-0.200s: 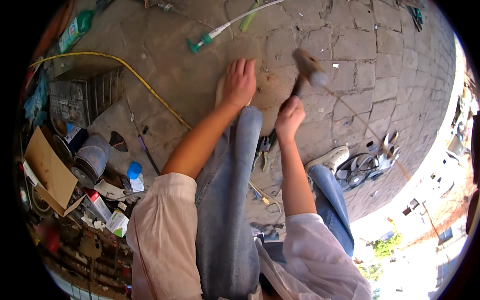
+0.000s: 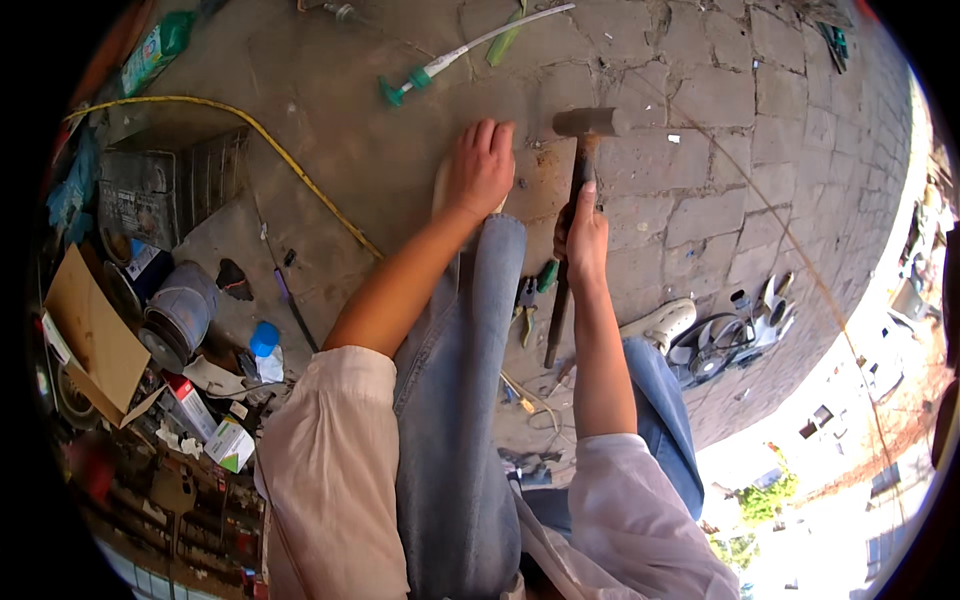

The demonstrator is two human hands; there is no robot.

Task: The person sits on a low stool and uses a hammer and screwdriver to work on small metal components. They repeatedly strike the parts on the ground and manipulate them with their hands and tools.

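A hammer with a heavy metal head and a long dark handle is gripped mid-handle by my right hand. Its head lies crosswise above the paving, beyond my fist, and the handle's end points back toward me. My left hand rests low by the front of my left shoe, its fingers bent and pressed together. Whatever lies under those fingers is hidden. A rusty stain marks the stone between the two hands. Pliers lie beside my left knee, partly near the hammer's handle.
A green-and-white pump nozzle lies ahead on the paving. To the left, a yellow hose curves past a battery, an open cardboard box and a bucket. Fan parts sit right of my right shoe.
The hammer has swung from a blurred, tilted position to the left, and its head now lies level. My right hand has turned with it. The left hand stays in place.
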